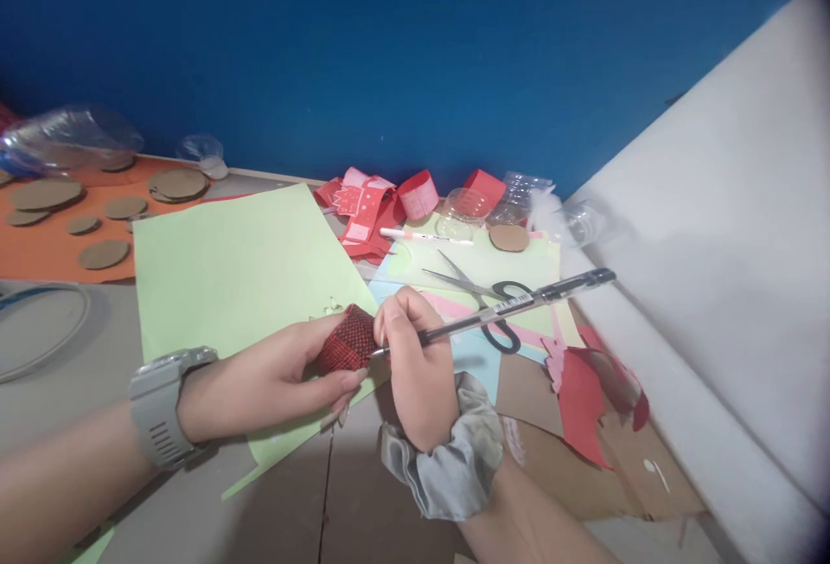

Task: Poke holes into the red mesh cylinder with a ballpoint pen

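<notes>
My left hand (291,378) is closed on a small piece with a dark red and black checked pattern (350,341), held between thumb and fingers. My right hand (418,365) grips a black and clear pen (483,317). The pen's tip touches or nearly touches the lower right edge of the checked piece, and its capped end points up to the right. Under my left hand lies a large light green paper sheet (226,261). A grey watch is on my left wrist and a grey scrunchie on my right.
Black-handled scissors (476,291) lie open on coloured papers beyond my right hand. Cardboard discs (104,254) rest on orange paper at left. Red paper scraps (369,214), plastic cups and a marker (424,237) line the blue wall. Cardboard (571,477) is at right.
</notes>
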`<state>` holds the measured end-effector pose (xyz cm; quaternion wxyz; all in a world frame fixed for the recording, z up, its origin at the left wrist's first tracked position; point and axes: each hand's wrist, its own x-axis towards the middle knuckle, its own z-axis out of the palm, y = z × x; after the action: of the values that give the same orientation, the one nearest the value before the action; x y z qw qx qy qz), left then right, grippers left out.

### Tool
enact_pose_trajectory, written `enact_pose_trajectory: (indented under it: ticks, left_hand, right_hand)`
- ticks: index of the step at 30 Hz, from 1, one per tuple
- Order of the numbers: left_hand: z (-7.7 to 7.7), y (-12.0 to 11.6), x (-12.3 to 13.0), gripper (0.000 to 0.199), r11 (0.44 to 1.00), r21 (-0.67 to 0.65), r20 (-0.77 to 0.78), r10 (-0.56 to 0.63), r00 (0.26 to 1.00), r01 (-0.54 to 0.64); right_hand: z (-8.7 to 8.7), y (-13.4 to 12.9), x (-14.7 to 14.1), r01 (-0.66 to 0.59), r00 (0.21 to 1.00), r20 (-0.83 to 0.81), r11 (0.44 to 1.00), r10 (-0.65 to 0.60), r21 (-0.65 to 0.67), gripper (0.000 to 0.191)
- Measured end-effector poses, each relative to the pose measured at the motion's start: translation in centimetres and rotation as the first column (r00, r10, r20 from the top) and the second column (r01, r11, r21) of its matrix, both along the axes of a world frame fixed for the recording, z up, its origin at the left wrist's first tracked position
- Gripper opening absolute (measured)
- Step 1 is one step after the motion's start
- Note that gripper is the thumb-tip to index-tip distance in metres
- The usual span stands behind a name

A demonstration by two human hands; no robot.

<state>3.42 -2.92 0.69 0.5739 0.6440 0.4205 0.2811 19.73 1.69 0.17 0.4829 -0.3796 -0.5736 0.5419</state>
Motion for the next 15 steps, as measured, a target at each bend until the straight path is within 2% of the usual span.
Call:
enact_pose_trajectory:
  ticks: [15]
  left_hand:
    - [-0.36, -0.05, -0.12, 0.018, 1.000, -0.003, 0.036, -0.002, 0.999, 0.002]
  right_hand:
    - [-0.20, -0.15, 0.03, -0.008, 0.999, -0.037, 0.999, 0.010, 0.039, 0.035]
